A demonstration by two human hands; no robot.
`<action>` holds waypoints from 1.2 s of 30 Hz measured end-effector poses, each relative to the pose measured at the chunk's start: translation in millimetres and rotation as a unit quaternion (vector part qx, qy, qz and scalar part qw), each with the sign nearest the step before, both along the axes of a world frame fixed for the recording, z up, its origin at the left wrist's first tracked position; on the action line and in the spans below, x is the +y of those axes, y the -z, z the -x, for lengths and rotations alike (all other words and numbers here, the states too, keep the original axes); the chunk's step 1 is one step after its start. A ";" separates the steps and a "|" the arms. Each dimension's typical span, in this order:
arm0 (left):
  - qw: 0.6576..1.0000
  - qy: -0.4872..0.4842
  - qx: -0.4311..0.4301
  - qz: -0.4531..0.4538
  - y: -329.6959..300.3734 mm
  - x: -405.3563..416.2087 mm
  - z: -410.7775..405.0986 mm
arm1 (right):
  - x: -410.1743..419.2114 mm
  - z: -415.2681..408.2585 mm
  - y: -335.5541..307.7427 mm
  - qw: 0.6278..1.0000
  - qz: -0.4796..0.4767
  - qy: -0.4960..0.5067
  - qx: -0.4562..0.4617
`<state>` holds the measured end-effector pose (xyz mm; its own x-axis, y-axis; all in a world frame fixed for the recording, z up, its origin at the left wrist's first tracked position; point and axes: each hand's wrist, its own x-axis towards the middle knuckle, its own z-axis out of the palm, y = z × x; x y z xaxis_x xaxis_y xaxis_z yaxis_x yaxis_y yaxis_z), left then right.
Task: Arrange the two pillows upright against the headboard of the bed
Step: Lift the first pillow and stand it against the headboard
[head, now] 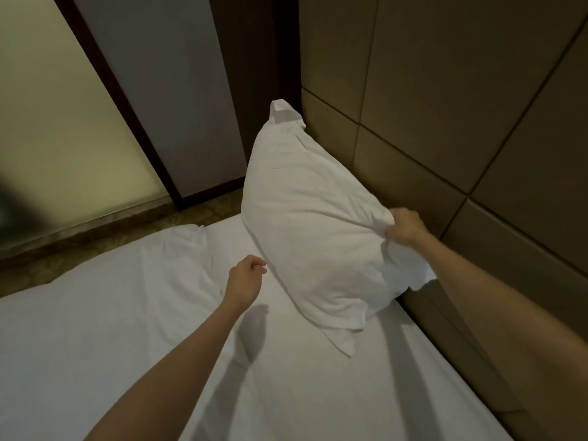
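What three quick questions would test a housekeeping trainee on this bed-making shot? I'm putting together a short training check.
1. True or false: the right hand grips a corner of the pillow.
2. What does the pillow lean against? A) padded headboard B) frosted glass panel C) floor
3. Is the left hand holding anything?

Key: 1 true. 2 A. 3 No; it hovers empty above the white sheet, beside the pillow.

The single head view looks steeply down and forward, close over the bed (pixel 127 345) toward the headboard (pixel 445 138).
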<state>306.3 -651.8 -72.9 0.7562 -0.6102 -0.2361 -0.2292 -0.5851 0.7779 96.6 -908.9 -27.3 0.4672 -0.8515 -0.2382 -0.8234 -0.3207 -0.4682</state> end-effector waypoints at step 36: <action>0.995 0.075 -0.047 0.044 -104.8 37.4 63.0 | 93.9 71.1 -70.3 0.969 0.245 -0.026 -0.020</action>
